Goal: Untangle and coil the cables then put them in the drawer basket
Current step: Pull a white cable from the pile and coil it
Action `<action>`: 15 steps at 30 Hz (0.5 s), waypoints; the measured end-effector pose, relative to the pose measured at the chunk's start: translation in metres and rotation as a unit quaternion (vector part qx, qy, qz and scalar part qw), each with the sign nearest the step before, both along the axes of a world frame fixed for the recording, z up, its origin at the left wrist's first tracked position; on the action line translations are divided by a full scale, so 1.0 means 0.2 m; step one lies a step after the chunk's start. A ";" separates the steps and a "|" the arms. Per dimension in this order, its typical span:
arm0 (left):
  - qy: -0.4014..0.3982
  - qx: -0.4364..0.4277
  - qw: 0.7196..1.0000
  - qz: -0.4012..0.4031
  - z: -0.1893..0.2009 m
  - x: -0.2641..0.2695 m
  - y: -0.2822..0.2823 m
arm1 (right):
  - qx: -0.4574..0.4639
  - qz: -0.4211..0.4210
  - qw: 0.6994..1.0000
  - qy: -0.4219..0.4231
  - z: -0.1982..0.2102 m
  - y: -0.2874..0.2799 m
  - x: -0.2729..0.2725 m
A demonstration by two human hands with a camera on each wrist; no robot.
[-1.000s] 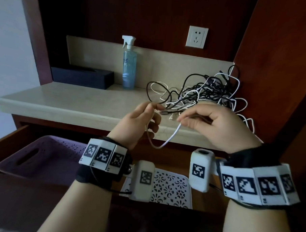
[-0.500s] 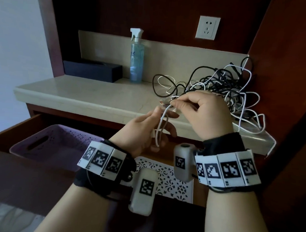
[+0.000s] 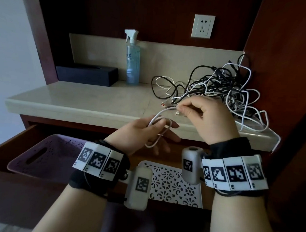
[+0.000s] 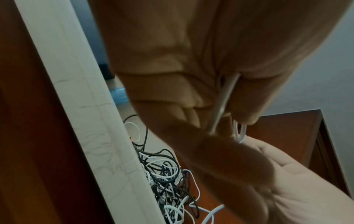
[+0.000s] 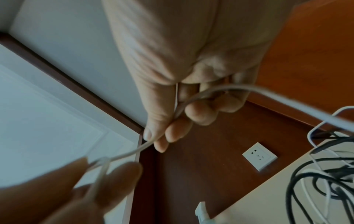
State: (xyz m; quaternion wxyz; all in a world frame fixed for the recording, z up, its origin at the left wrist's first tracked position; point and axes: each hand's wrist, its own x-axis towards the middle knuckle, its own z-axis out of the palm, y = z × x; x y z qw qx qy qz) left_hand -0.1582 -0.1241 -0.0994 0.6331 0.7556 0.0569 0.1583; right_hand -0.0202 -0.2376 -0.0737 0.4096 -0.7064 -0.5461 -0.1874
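A white cable (image 3: 163, 112) runs between my two hands, in front of the counter edge. My left hand (image 3: 158, 126) has a loop or two of it wound around the fingers, with the thumb pinching the strands (image 4: 224, 104). My right hand (image 3: 181, 111) pinches the same cable between thumb and fingertips (image 5: 134, 151), just up and right of the left hand. The cable's far part trails back to a tangle of black and white cables (image 3: 220, 89) on the right of the counter. Below, the drawer stands open with a purple basket (image 3: 41, 155) and a white lattice basket (image 3: 172, 185).
On the stone counter (image 3: 79, 98) stand a blue spray bottle (image 3: 132, 62) and a black box (image 3: 87, 74) at the back. A wall socket (image 3: 203, 26) sits above. Wooden cabinet walls close in on the right and left. Some cable loops hang over the counter's right front corner.
The white cable now forms a loop around my left fingers. My left hand has dropped lower, and my right hand has drawn apart from it, up and to the right.
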 end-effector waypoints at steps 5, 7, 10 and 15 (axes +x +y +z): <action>-0.051 -0.086 0.995 -0.015 -0.01 0.01 0.02 | 0.003 -0.001 1.000 -0.012 -0.01 0.00 -0.02; -0.083 -0.133 0.988 -0.003 -0.02 0.02 0.03 | 0.004 0.012 1.000 -0.024 -0.01 0.00 -0.02; -0.125 -0.181 0.975 0.043 -0.02 0.04 0.03 | -0.014 0.008 0.999 -0.033 -0.02 -0.03 0.00; -0.177 -0.220 0.956 0.076 -0.01 0.05 0.01 | -0.043 0.016 0.999 -0.019 -0.02 -0.06 -0.01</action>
